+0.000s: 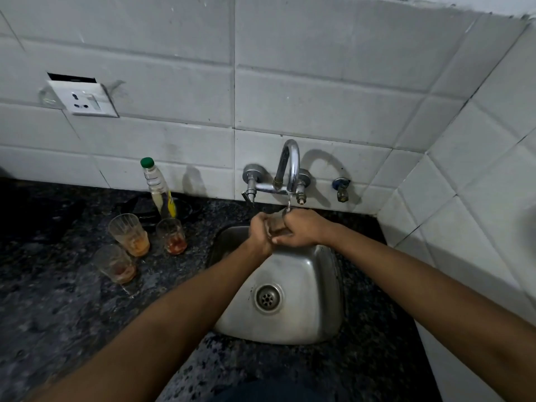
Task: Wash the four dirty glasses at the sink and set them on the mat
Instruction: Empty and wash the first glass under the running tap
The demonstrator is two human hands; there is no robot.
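Over the steel sink (307, 274), under the tap spout (291, 169), I hold a clear glass (275, 223) with both hands. My left hand (259, 230) grips it from the left and my right hand (301, 229) grips it from the right, so most of the glass is hidden. A thin stream of water falls from the spout onto its rim. Three dirty glasses stand on the dark counter left of the sink: one with orange residue (129, 235), one with red residue (172, 236), and one nearer me with brown residue (115, 264).
A bottle with a green cap (158, 188) stands behind the dirty glasses, beside a dark flat object (139, 208) at the wall. A socket (84, 98) hangs on the tiled wall at left. A tiled side wall closes the right. The speckled counter (58, 314) extends to the left.
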